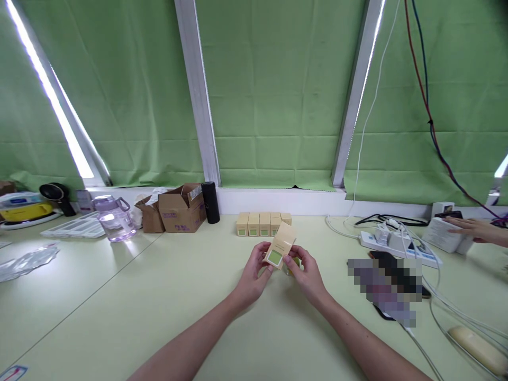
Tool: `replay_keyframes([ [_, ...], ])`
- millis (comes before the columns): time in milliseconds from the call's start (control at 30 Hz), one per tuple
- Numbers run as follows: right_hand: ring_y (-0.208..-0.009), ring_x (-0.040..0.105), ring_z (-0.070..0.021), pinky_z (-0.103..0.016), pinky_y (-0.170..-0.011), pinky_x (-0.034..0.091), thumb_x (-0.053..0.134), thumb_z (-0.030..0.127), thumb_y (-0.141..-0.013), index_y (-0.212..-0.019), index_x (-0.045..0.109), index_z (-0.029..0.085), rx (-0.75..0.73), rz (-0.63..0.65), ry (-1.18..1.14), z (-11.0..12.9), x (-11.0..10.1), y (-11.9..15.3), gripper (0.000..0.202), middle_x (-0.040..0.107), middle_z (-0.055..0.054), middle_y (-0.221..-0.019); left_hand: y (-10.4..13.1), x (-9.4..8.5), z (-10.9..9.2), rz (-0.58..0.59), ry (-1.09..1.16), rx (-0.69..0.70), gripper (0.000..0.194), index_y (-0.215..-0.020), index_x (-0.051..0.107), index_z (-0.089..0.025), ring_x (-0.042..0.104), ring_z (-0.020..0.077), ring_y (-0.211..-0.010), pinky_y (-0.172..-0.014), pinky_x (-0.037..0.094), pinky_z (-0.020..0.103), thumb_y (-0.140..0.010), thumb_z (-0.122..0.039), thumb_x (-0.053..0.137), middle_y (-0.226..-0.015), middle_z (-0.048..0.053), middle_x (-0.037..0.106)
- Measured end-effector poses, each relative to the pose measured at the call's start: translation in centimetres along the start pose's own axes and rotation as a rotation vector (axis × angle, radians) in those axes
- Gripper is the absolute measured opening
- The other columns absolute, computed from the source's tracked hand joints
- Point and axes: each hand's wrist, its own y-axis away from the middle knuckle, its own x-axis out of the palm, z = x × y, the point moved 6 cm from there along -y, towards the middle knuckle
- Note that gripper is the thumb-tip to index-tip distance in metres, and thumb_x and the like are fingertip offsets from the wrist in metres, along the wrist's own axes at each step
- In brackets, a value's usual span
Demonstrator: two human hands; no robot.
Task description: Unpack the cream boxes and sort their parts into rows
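Note:
A small tan cardboard box (281,243) with a green square on its front is held up, tilted, between my two hands. My left hand (252,272) grips its left side, thumb near the lower edge. My right hand (307,275) has its thumb on the box's lower right corner. Beneath the right fingers shows a small greenish round item (292,265), partly hidden; I cannot tell what it is. Just behind stands a row of several similar tan boxes (254,224), green squares facing me.
Left are an open brown carton (182,209), a black cylinder (210,202) and a clear purple-lidded jug (115,219). Rightward lie a white power strip (400,248) with cables, blurred phones (384,291) and a beige mouse-like object (478,346). Another person's hand (472,228) touches a white box (442,235).

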Motion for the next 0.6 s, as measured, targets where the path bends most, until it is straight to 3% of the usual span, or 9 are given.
replay_keyframes([
  [200,-0.100,0.070,-0.0297,-0.040,-0.084,0.058,0.073,0.059,-0.081,-0.114,0.072,0.019,0.007,0.005,-0.016,-0.61,0.22,0.01,0.052,0.075,-0.014,-0.107,-0.06,-0.10,-0.12,-0.004,0.004,-0.004,0.043,-0.137,0.045,-0.027,0.054,0.0299,-0.130,-0.107,0.046,0.047,-0.099,-0.041,0.061,-0.138,0.013,0.053],
  [600,-0.097,0.067,-0.0291,-0.043,-0.087,0.055,0.076,0.056,-0.080,-0.116,0.071,0.019,0.014,0.016,-0.003,-0.72,0.29,0.11,0.052,0.074,-0.012,-0.103,0.02,-0.15,-0.44,-0.036,0.027,-0.042,0.043,-0.133,0.048,-0.026,0.055,0.0292,-0.125,-0.102,0.048,0.042,-0.095,-0.037,0.065,-0.132,0.011,0.057],
])
